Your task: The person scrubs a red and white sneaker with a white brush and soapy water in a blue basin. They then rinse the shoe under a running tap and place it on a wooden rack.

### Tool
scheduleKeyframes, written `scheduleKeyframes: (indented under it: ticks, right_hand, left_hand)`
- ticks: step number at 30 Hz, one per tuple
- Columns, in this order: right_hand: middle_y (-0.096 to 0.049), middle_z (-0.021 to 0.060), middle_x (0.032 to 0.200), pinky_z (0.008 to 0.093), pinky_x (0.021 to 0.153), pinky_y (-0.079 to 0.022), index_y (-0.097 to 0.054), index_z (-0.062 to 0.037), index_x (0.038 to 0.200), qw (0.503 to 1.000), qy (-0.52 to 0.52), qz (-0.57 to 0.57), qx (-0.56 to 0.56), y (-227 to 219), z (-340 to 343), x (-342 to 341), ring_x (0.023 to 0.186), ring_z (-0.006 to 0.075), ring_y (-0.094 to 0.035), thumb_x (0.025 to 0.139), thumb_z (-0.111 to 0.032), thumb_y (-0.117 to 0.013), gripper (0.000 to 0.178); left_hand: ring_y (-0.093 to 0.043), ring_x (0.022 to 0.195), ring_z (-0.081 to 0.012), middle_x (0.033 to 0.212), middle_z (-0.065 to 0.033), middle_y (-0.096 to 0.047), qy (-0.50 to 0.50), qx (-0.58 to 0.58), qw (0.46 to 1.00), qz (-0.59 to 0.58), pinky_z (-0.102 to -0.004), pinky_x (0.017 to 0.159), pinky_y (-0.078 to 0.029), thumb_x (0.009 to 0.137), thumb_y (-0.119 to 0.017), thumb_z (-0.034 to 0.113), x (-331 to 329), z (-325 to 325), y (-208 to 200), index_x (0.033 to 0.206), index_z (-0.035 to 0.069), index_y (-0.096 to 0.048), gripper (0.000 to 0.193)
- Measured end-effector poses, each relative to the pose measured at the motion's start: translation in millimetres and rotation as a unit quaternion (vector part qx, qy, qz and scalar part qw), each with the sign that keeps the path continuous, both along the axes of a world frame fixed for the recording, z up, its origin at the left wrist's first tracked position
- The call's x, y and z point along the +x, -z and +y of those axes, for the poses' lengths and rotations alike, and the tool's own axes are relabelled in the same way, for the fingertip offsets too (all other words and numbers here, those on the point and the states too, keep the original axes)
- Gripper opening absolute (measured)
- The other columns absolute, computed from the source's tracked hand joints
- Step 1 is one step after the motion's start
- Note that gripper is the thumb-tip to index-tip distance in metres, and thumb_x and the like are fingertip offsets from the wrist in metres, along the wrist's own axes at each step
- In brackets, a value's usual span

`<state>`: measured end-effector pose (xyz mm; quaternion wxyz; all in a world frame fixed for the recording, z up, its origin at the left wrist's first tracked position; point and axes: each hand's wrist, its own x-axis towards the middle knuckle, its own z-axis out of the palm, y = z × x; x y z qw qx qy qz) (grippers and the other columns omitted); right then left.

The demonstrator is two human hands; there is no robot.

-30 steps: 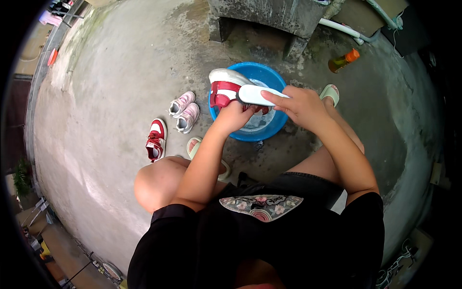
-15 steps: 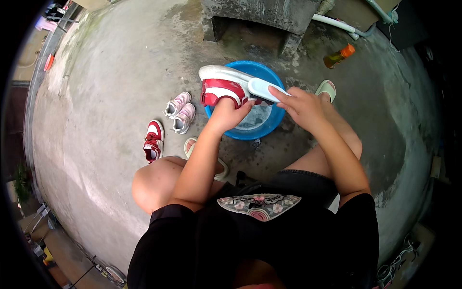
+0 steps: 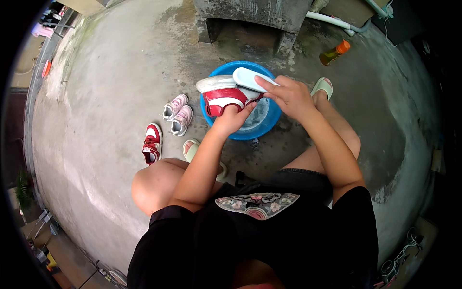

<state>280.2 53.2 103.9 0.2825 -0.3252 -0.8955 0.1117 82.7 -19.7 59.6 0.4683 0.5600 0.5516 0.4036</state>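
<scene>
A red and white sneaker is held sideways over a blue basin, its pale sole on the far side. My left hand reaches into the shoe's opening, so most of the fingers are hidden; the thumb lies outside along its side. My right hand grips a white-backed scrubbing brush by its handle, thumb along the back. The brush head lies against the sole, bristles mostly hidden beneath it. Cloudy, sudsy water shows in the basin below.
Left of the basin stand a pair of pink and white shoes and another red and white sneaker. A concrete block on legs is beyond the basin. An orange-capped bottle lies at the far right near a white pipe.
The brush has slid left and away from me along the sole, my right hand moving with it. The sneaker's left end has dipped toward me and tilted a little.
</scene>
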Motion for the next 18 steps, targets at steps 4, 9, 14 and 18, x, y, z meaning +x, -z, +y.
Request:
scheduleKeyframes:
  ticks: [4, 9, 14, 18]
  right_hand:
    - [-0.053, 0.0041, 0.075, 0.0352, 0.054, -0.046, -0.052, -0.0354, 0.133, 1.000, -0.007, 0.004, 0.013, -7, -3, -39, 0.061, 0.0242, -0.055, 0.082, -0.018, -0.067, 0.056]
    - [-0.051, 0.0044, 0.071, 0.0346, 0.057, -0.047, -0.053, -0.0392, 0.130, 0.995, 0.055, 0.037, -0.074, 18, 6, 5, 0.063, 0.0225, -0.056, 0.084, -0.024, -0.066, 0.050]
    - [-0.056, 0.0066, 0.076, 0.0320, 0.064, -0.047, -0.049, -0.0346, 0.134, 0.977, 0.118, 0.033, -0.173, 63, 10, 50, 0.067, 0.0221, -0.056, 0.086, -0.018, -0.066, 0.053]
    - [-0.063, 0.0080, 0.089, 0.0272, 0.075, -0.046, -0.045, -0.0243, 0.140, 0.937, 0.168, 0.156, -0.263, 72, 9, 48, 0.080, 0.0121, -0.058, 0.091, -0.015, -0.061, 0.053]
  left_hand:
    - [-0.058, 0.083, -0.0121, 0.092, -0.0037, -0.064, -0.043, 0.010, 0.999, -0.004, -0.0268, 0.072, -0.047, 0.090, -0.065, 0.021, -7, 3, -11, 0.107, 0.001, -0.062, 0.027]
    - [-0.059, 0.091, -0.0144, 0.103, -0.0047, -0.063, -0.076, 0.033, 0.989, -0.124, -0.0284, 0.078, -0.046, 0.089, -0.064, 0.015, -18, 1, -13, 0.112, -0.001, -0.061, 0.029]
    - [-0.059, 0.089, -0.0139, 0.104, -0.0058, -0.064, -0.136, 0.036, 0.948, -0.286, -0.0281, 0.077, -0.046, 0.088, -0.065, 0.016, -15, 4, -5, 0.112, -0.002, -0.061, 0.031]
    - [-0.060, 0.088, -0.0147, 0.099, -0.0095, -0.065, -0.190, -0.122, 0.919, -0.324, -0.0268, 0.078, -0.045, 0.095, -0.051, 0.042, -30, 16, 1, 0.108, -0.005, -0.062, 0.050]
